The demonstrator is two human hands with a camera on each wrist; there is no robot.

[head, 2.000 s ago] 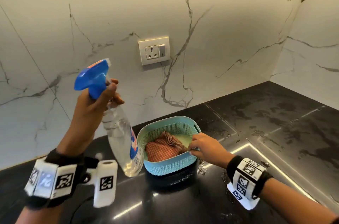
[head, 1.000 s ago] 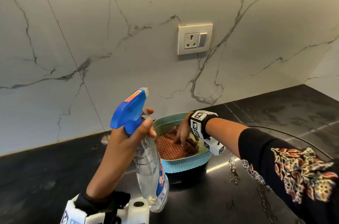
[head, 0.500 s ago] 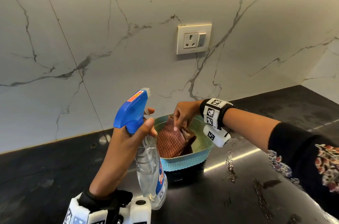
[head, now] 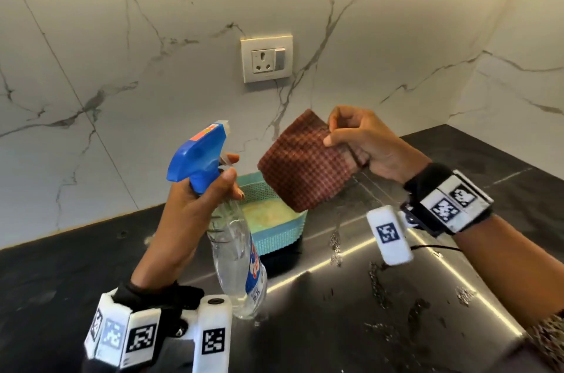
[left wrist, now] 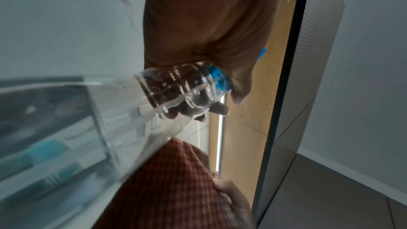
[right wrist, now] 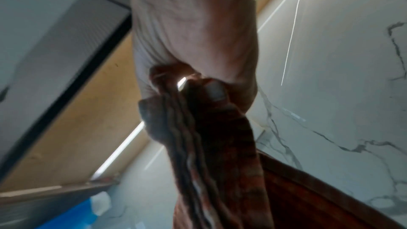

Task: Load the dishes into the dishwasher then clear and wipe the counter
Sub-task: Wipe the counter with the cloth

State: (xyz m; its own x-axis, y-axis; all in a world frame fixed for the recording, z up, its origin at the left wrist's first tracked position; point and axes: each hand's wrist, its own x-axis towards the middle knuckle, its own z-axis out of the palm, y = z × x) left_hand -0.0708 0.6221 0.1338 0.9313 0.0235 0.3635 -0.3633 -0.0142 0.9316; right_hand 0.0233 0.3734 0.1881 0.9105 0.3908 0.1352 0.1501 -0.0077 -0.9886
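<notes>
My left hand grips the neck of a clear spray bottle with a blue trigger head, held above the black counter. The same bottle fills the left wrist view, my left hand curled round its neck. My right hand pinches the top edge of a folded red checked cloth, lifted above the teal basket. In the right wrist view the cloth hangs from my right hand. The cloth also shows below the bottle.
The teal basket stands on the counter near the marble back wall, with something pale yellow inside. A wall socket sits above it. Wet streaks mark the counter at right. A side wall closes the right corner.
My right hand has lifted the checked cloth out of the basket and up to the right. The left hand keeps the spray bottle in about the same place.
</notes>
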